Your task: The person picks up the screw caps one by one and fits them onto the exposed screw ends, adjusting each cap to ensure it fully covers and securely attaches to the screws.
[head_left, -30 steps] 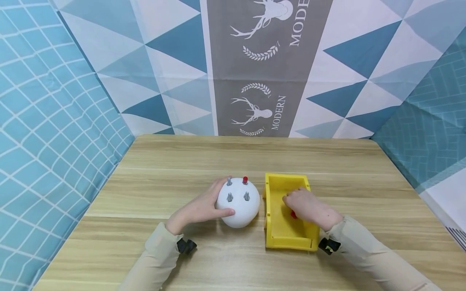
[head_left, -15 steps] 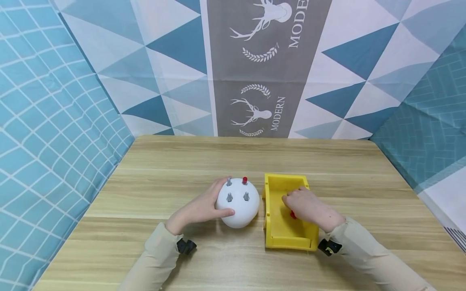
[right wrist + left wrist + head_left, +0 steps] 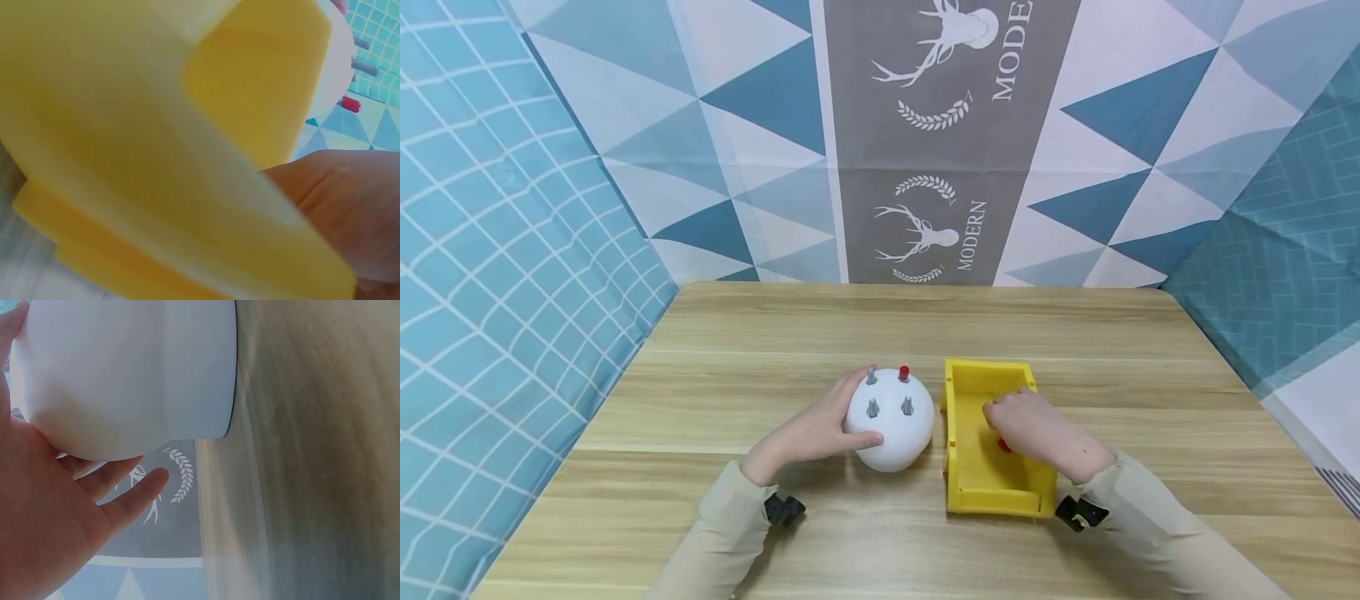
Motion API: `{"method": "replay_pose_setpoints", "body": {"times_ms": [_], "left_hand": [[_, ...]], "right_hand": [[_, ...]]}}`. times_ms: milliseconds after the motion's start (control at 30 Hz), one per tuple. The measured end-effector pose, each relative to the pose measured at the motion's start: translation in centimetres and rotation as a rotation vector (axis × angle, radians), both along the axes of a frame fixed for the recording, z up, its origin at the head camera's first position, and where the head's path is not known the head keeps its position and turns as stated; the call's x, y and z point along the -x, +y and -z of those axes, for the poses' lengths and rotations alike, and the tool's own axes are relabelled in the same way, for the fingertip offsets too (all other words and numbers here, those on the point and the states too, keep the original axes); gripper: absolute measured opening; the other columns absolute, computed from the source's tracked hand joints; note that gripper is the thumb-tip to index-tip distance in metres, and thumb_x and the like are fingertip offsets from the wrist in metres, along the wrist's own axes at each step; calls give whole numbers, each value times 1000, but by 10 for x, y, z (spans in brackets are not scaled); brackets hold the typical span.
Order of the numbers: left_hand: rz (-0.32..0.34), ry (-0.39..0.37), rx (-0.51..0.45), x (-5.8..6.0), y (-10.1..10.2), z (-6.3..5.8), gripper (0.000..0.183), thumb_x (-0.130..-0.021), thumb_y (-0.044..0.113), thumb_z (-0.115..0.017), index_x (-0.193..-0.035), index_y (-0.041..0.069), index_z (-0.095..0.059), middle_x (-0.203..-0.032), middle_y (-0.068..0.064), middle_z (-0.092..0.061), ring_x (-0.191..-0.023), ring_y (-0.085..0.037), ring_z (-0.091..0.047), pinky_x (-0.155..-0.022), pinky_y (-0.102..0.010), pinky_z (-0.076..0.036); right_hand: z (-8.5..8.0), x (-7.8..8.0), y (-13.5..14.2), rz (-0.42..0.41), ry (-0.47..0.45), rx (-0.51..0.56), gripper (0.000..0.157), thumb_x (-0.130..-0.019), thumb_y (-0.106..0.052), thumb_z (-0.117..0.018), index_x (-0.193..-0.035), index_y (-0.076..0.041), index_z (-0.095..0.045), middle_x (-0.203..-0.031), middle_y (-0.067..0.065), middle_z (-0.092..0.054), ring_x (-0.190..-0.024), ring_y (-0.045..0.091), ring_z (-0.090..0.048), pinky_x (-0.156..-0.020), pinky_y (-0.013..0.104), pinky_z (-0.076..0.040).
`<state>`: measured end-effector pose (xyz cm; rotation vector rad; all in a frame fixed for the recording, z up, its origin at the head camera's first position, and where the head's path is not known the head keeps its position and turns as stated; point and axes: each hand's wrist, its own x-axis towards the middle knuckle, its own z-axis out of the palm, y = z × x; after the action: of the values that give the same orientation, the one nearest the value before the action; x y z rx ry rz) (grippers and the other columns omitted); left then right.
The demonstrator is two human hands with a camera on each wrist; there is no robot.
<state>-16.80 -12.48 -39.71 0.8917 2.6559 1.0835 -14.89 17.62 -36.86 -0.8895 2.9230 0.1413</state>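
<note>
A white dome-shaped block (image 3: 891,446) stands on the table, its short straight base visible in the left wrist view. Several metal bolts (image 3: 907,406) stick up from its top, and the far right one wears a red cap (image 3: 904,372). My left hand (image 3: 808,429) holds the dome from the left, thumb on the near side and fingers round the far side. Inside the yellow bin (image 3: 957,467) my right hand (image 3: 1030,425) reaches down, its fingertips hidden beneath it. A small red piece (image 3: 1003,445) shows on the bin floor just below that hand.
The bin's raised walls surround the right hand, and its left wall stands close to the dome. Wood-grain table (image 3: 760,325) extends around both. Patterned cloth (image 3: 775,167) hangs behind the table and along both sides.
Both hands, the dome and the bin keep their places. Only the head view has shifted very slightly.
</note>
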Motion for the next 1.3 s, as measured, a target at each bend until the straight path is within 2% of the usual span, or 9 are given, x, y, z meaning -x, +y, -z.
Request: {"method": "replay_pose_setpoints", "body": {"times_ms": [200, 467, 567, 767, 1000, 1300], "left_hand": [[5, -9, 5, 0, 1, -1, 93, -74, 51, -68, -144, 14, -18, -143, -8, -28, -124, -23, -37, -100, -44, -34], [8, -4, 1, -1, 1, -1, 94, -74, 50, -68, -144, 13, -18, -143, -8, -28, -124, -23, -37, -100, -44, -34], [7, -5, 2, -1, 1, -1, 94, -74, 50, -69, -144, 12, -18, -143, -8, -28, -123, -23, -37, -100, -44, -34], [3, -7, 7, -1, 1, -1, 94, -74, 51, -68, -144, 13, -18, -143, -6, -27, -123, -21, -38, -100, -43, -35], [-3, -6, 19, -1, 0, 1, 94, -74, 54, -67, -144, 16, -18, -143, -5, -27, -123, -19, -38, -100, -41, -35], [2, -5, 5, 1, 0, 2, 94, -73, 53, -68, -144, 17, -18, -143, -4, -28, -122, -19, -38, -100, -41, -35]], "right_hand": [[0, 1, 0, -11, 38, 69, 15, -84, -17, -64, -72, -10, -59, -59, -7, -47, -55, 10, -40, -59, 28, -37], [-2, 0, -2, -50, 100, 117, 19, -83, -22, -66, -69, -10, -59, -55, -9, -42, -51, 8, -37, -55, 24, -35], [-3, -1, -2, -75, 141, 105, 20, -83, -23, -66, -69, -9, -59, -55, -8, -44, -52, 9, -37, -59, 27, -36], [-5, -2, -4, -77, 180, 79, 22, -83, -26, -65, -69, -11, -59, -57, -7, -49, -54, 9, -38, -63, 29, -38], [-10, -6, -7, -98, 280, 62, 27, -82, -30, -66, -64, -12, -56, -53, -8, -44, -51, 9, -38, -62, 28, -36], [-13, -10, -9, -111, 333, 76, 29, -81, -31, -66, -63, -13, -53, -49, -11, -35, -48, 7, -33, -62, 28, -36]]}}
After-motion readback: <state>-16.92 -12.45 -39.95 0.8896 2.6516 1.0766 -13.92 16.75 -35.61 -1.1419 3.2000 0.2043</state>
